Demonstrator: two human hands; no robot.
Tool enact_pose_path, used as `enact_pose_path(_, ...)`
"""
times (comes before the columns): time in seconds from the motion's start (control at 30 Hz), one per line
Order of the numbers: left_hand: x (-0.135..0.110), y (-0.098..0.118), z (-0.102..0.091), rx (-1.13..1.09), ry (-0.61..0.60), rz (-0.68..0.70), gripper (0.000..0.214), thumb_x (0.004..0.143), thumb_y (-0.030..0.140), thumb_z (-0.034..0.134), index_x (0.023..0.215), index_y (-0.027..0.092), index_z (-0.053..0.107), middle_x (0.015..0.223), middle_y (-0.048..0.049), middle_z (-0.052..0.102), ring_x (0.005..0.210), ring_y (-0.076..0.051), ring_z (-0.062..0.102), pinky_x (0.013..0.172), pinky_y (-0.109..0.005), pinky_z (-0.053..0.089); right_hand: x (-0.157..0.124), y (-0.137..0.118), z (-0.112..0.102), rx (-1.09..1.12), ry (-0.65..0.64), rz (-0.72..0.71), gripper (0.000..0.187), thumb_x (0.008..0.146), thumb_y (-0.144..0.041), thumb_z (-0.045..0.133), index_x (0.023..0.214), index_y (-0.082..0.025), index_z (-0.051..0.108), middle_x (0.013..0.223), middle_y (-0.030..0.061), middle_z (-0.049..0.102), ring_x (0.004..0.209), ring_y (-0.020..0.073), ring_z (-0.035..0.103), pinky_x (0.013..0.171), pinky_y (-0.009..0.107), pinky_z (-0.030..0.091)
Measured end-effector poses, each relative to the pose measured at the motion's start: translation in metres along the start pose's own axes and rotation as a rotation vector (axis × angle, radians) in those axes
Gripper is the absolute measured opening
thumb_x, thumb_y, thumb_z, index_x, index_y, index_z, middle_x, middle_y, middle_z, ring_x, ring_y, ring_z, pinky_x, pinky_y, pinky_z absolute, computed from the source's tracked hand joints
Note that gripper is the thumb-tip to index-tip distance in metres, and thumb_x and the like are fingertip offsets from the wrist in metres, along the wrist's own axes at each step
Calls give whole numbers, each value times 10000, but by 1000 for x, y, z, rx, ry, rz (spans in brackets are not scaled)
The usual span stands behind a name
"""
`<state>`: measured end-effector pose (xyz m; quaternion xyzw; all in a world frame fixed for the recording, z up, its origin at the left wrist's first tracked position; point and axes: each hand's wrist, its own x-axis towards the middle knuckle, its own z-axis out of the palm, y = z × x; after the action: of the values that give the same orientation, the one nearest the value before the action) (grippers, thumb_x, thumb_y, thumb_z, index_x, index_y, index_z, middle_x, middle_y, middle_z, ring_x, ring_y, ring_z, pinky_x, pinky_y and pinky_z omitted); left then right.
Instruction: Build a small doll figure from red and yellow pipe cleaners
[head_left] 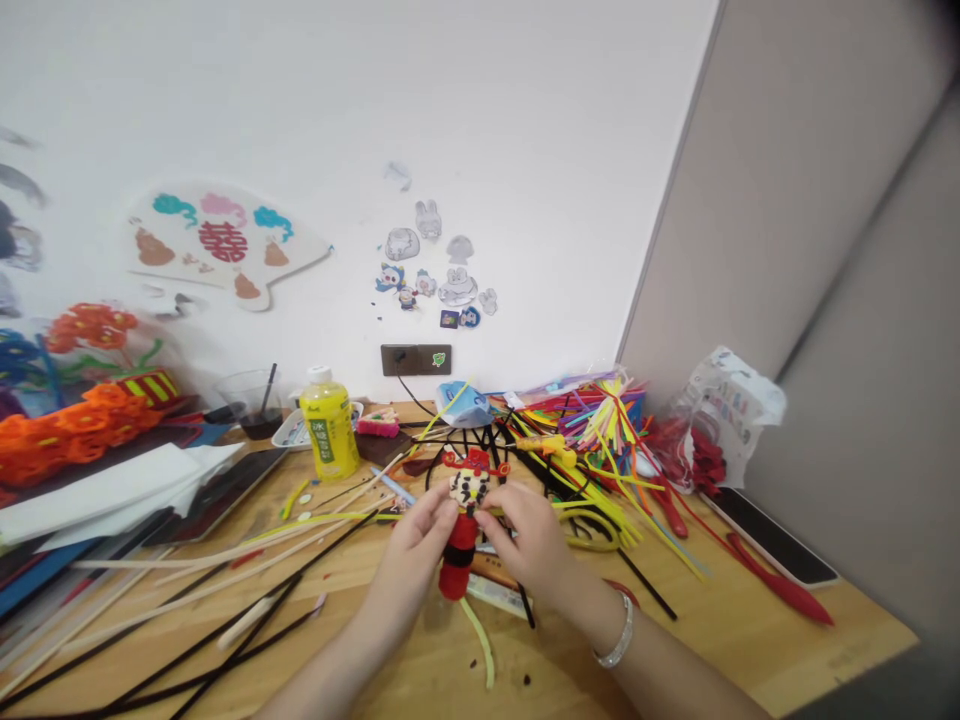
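Red-and-cream pipe-cleaner doll point(461, 540) sits between my two hands, held just above the desk point(825, 640). Its fuzzy red chenille body points down toward me, while its cream face with black markings and red hat stand just beyond my fingers.

My left hand point(409, 565) comes in from the left, its fingers point(439, 510) closed narrowly around the doll just below the face. My right hand point(529, 545), with a silver bangle point(616, 630) on the wrist, comes in from the right, its fingers point(491, 520) pinched narrowly at the side of the face. Exactly where each fingertip lands is hidden from here.

A light, even pinch looks best, since firm squeezing could crush the soft chenille. My left fingers can brace the body while my right fingers do the small work at the face.

A thin lime-green pipe cleaner point(480, 640) curves below my hands; I can't tell whether it joins the doll. Long black pipe cleaners point(225, 630) and pale wooden sticks point(225, 555) spread out to the left of my fingers, and a spray of neon-yellow pipe cleaners point(607, 500) lies ahead to the right.
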<state>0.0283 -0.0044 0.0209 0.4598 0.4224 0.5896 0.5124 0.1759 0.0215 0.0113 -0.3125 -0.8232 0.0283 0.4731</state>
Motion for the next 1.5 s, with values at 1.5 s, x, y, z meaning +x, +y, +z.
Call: enact_pose_path(1.5, -9, 2, 5, 235, 242, 228, 180, 658, 355, 643, 694, 179, 627, 655, -14, 667, 632, -168, 615, 614, -259, 491, -4, -13, 20, 419, 245, 426, 99, 755, -177, 558, 851, -195, 570, 840, 31, 623, 768, 156, 593, 683, 279, 492)
